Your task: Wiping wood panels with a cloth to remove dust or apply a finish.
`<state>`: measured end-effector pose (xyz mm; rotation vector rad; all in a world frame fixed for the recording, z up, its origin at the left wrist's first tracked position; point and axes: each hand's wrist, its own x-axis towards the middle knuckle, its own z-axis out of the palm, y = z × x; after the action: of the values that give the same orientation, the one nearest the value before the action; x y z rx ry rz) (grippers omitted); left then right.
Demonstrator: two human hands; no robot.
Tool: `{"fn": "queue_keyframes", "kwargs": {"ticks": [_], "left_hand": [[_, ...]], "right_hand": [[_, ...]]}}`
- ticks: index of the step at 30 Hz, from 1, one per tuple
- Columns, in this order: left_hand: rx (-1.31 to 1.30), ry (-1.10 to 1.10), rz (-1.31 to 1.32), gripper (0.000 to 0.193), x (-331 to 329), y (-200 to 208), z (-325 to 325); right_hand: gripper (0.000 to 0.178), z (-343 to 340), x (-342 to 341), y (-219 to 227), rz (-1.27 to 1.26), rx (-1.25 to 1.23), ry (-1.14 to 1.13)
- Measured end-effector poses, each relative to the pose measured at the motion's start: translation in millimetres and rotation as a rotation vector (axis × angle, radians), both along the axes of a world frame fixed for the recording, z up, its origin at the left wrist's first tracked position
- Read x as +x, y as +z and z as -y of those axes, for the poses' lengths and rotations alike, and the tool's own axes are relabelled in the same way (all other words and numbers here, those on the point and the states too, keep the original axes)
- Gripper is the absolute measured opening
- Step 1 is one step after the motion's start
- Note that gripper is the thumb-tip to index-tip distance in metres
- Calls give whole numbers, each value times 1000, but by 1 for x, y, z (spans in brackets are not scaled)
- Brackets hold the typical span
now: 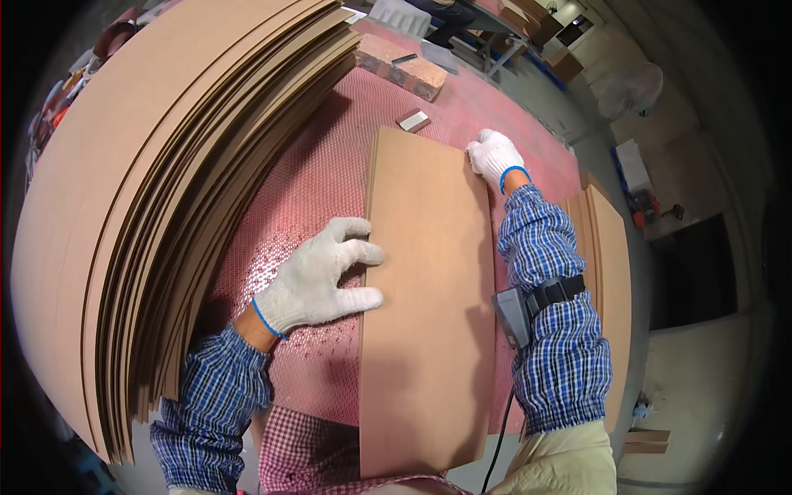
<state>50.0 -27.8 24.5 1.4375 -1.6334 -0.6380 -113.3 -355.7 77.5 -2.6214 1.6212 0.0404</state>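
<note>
A long tan wood-coloured board (427, 305) lies lengthwise in front of me on a pink mesh-patterned table cover (305, 198). At its left side, thin layered edges suggest more than one sheet. My left hand (323, 276), in a white knit glove, rests there with fingers spread, the tips on the board's edge and top. My right hand (493, 155), gloved too, is closed at the far right edge of the board; what its fingers hold, if anything, is hidden. Just past the board's far end lies a small block with a pale top (413, 120).
A tall stack of curved-looking tan boards (165, 181) fills the left side. Beyond stands a taped brown block (400, 68) with a small dark object on it. More boards (606, 272) are right of my right forearm, which carries a strapped grey device (513, 318). A fan (631, 91) is farther right.
</note>
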Motion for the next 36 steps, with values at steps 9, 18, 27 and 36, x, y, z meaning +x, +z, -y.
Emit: {"fn": "queue_keyframes", "kwargs": {"ticks": [9, 18, 27, 36], "left_hand": [[-18, 26, -41, 47, -2, -8, 2], [-28, 59, 4, 49, 3, -23, 4], [-69, 60, -2, 49, 10, -37, 6], [-54, 42, 45, 47, 11, -39, 9]], "right_hand": [[37, -94, -56, -2, 96, 54, -45], [31, -292, -161, -2, 220, 176, -108], [21, -458, -225, 12, 276, 237, -232], [22, -488, -206, 18, 338, 310, -292]]}}
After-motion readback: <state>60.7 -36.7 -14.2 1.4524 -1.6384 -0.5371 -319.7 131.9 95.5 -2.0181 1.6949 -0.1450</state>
